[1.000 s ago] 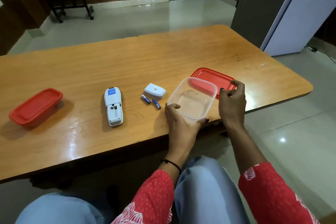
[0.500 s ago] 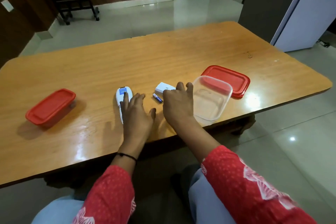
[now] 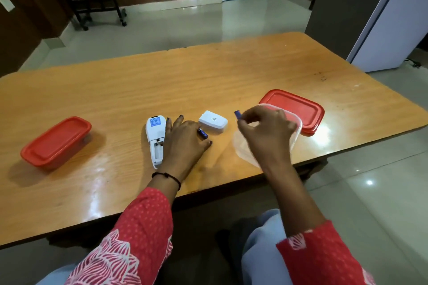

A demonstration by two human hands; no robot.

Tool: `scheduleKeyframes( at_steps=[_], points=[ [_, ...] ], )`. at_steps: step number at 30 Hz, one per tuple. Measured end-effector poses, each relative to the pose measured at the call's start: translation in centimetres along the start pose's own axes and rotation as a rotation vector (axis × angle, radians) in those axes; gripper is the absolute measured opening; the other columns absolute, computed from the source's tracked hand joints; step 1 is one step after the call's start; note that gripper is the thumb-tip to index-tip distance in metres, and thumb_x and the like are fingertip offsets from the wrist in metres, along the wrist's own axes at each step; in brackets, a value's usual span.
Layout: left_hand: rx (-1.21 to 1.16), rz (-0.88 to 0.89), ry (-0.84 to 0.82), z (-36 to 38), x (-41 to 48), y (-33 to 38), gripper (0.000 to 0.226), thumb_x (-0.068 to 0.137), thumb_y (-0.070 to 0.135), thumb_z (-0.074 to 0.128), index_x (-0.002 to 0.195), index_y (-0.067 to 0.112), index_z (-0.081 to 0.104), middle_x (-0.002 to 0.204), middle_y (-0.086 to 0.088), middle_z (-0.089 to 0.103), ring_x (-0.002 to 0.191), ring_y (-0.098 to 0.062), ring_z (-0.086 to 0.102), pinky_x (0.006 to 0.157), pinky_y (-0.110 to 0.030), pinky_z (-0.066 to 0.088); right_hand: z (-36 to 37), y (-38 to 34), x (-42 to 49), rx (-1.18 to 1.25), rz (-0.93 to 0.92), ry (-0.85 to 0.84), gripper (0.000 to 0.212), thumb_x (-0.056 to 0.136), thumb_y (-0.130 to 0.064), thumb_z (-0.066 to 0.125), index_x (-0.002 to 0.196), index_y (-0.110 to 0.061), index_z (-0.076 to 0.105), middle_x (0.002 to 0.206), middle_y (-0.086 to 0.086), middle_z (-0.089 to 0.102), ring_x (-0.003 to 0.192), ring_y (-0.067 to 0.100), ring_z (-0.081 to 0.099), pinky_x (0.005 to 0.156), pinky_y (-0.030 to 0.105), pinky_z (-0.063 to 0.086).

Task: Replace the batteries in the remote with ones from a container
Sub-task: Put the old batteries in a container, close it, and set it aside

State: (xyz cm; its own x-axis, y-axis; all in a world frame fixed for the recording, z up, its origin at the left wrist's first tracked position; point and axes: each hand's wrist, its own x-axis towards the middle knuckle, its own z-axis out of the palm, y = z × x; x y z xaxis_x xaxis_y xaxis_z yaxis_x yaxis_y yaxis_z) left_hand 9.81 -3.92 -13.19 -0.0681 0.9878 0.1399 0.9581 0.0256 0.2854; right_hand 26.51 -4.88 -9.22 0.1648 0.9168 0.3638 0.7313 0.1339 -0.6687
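Observation:
The white remote (image 3: 154, 140) lies face down with its battery bay open, and my left hand (image 3: 185, 143) rests flat against its right side. A blue battery (image 3: 203, 134) lies on the table at that hand's far edge. The white battery cover (image 3: 213, 121) sits just beyond it. My right hand (image 3: 266, 133) is raised over the clear open container (image 3: 294, 136), pinching a second blue battery (image 3: 237, 114) in its fingertips. The container's red lid (image 3: 298, 109) lies behind it.
A closed container with a red lid (image 3: 56, 142) stands at the left of the wooden table (image 3: 162, 81). The table's front edge runs close to my knees. A black wheeled stand (image 3: 99, 7) is on the floor beyond the table.
My right hand has lifted one blue battery off the table and moved right, over the clear container. My left hand has settled beside the remote, near the other battery.

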Motion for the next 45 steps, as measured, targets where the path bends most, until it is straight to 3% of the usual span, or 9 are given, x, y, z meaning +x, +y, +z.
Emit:
scheduleKeyframes(
  at_steps=[11,20,24,27,30,33,38,41,45],
  points=[
    [-0.252,0.048,0.3,-0.6,-1.9,3.3,0.031,0.075,0.031,0.072,0.102,0.017,0.067,0.111,-0.001,0.069,0.129,-0.025,0.043,0.116,-0.047,0.013,-2.0,5.2,-0.4,-0.234,0.061,0.007,0.009,0.083,-0.027,0.065,0.09,-0.024,0.069,0.09,-0.006,0.07,0.108,0.02,0.046,0.079,0.031,0.015],
    [-0.064,0.258,-0.104,-0.6,-1.7,8.9,0.04,0.083,0.045,0.06,0.115,0.023,0.062,0.126,0.003,0.062,0.14,-0.018,0.026,0.119,-0.042,0.001,-1.8,4.8,0.0,-0.512,0.077,-0.271,0.019,0.088,-0.032,0.058,0.092,-0.022,0.073,0.098,0.0,0.07,0.118,0.022,0.041,0.093,0.04,0.027],
    [-0.087,0.28,-0.099,-1.0,-1.2,8.9,0.05,0.08,0.05,0.062,0.122,0.023,0.059,0.129,0.004,0.06,0.136,-0.017,0.033,0.117,-0.042,0.013,-3.8,5.8,1.0,-0.185,0.064,-0.031,0.016,0.085,-0.027,0.061,0.095,-0.026,0.073,0.1,-0.002,0.069,0.115,0.021,0.048,0.095,0.041,0.03],
    [-0.44,0.186,0.012,-1.7,-1.4,8.4,0.035,0.085,0.034,0.063,0.118,0.021,0.062,0.122,0.007,0.062,0.121,-0.01,0.049,0.102,-0.029,0.037,-5.9,8.3,2.9,0.022,0.11,0.168,0.021,0.085,-0.016,0.057,0.1,-0.023,0.071,0.105,0.005,0.068,0.091,0.019,0.06,0.084,0.034,0.047],
    [-0.742,-0.041,-0.048,-1.6,-2.3,7.9,0.034,0.088,0.022,0.06,0.123,0.02,0.06,0.122,0.008,0.061,0.112,-0.005,0.055,0.085,-0.017,0.044,-6.7,12.1,4.9,-0.123,0.232,-0.152,0.042,0.084,-0.01,0.055,0.125,-0.019,0.059,0.128,0.015,0.057,0.079,0.021,0.063,0.063,0.023,0.046],
    [-0.768,-0.122,-0.085,-0.8,-3.3,7.5,0.039,0.09,0.017,0.057,0.128,0.02,0.055,0.124,0.009,0.06,0.103,-0.003,0.056,0.075,-0.011,0.041,-5.9,14.9,4.8,-0.31,0.124,-0.395,0.048,0.083,-0.021,0.067,0.129,-0.015,0.055,0.137,0.011,0.051,0.12,0.029,0.051,0.096,0.04,0.044],
    [-0.871,-0.248,-0.044,-0.5,-4.3,8.3,0.048,0.09,0.01,0.052,0.136,0.022,0.047,0.11,0.013,0.059,0.089,-0.002,0.057,0.084,-0.029,0.049,-5.3,15.6,3.9,-0.484,-0.236,-0.173,0.018,0.079,-0.02,0.07,0.092,-0.008,0.072,0.1,0.013,0.07,0.097,0.036,0.057,0.077,0.044,0.046],
    [-1.028,-0.374,-0.019,-0.5,-5.2,8.5,0.046,0.089,0.008,0.051,0.133,0.022,0.049,0.104,0.012,0.062,0.075,-0.006,0.06,0.069,-0.029,0.051,-5.9,15.4,3.9,-0.513,-0.386,-0.031,0.015,0.087,-0.016,0.06,0.088,-0.003,0.069,0.086,0.018,0.071,0.077,0.038,0.064,0.062,0.043,0.051],
    [-1.189,-0.495,-0.036,-0.7,-6.5,9.0,0.044,0.089,0.008,0.052,0.131,0.02,0.051,0.113,0.001,0.063,0.061,-0.012,0.057,0.054,-0.027,0.051,-8.5,12.9,4.8,-0.134,-0.099,0.333,0.023,0.095,-0.016,0.049,0.098,-0.003,0.069,0.086,0.013,0.071,0.072,0.028,0.064,0.063,0.027,0.047]
  ],
)
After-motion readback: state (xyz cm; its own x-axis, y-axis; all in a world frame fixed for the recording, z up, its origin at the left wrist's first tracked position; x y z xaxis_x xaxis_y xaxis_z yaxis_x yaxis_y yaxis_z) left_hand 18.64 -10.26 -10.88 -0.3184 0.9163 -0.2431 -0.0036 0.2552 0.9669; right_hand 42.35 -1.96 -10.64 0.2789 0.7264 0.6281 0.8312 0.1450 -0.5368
